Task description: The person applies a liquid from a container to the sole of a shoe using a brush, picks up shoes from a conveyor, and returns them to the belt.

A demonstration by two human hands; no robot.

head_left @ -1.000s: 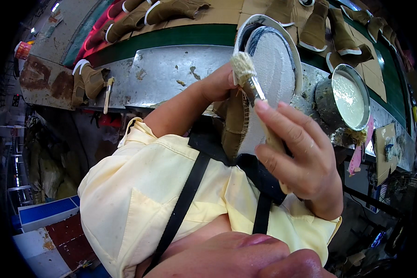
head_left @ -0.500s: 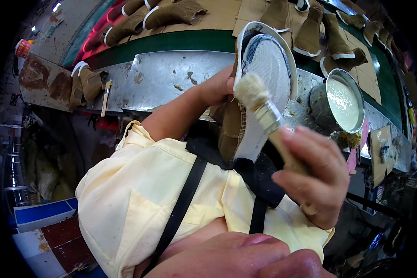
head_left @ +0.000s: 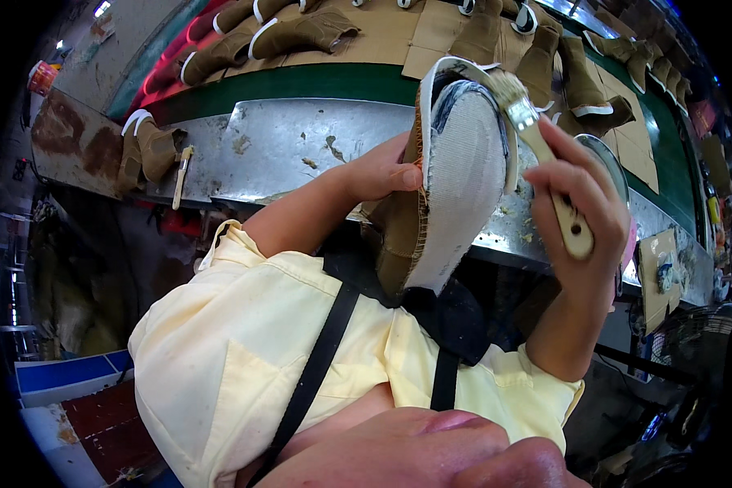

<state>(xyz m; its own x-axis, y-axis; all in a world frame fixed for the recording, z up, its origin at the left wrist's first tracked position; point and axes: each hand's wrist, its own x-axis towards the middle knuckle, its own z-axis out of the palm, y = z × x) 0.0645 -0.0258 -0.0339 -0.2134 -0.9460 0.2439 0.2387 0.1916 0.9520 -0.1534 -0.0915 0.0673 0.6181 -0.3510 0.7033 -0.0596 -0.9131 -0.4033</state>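
My left hand (head_left: 389, 169) is closed on the side of a brown boot (head_left: 464, 175), its pale woven underside turned toward me. A white band stands up around the boot's far end, and orange stitching runs along the left edge. In my right hand (head_left: 581, 183) is a flat paintbrush (head_left: 539, 140) with a wooden handle. Its bristles touch the white band at the boot's upper right. Behind my right hand, a metal pot (head_left: 608, 149) shows only its rim; its contents are mostly hidden.
A metal bench (head_left: 301, 134) with dried spots runs across in front of me. Several brown boots (head_left: 301, 37) lie on cardboard over a green surface beyond. At the left, another brush (head_left: 182, 175) rests beside two boots (head_left: 150, 150). A fan (head_left: 695, 333) stands at the lower right.
My right hand has carried the brush up and to the right, from over the boot's left side to the white band. The boot has turned and lowered slightly in my left hand.
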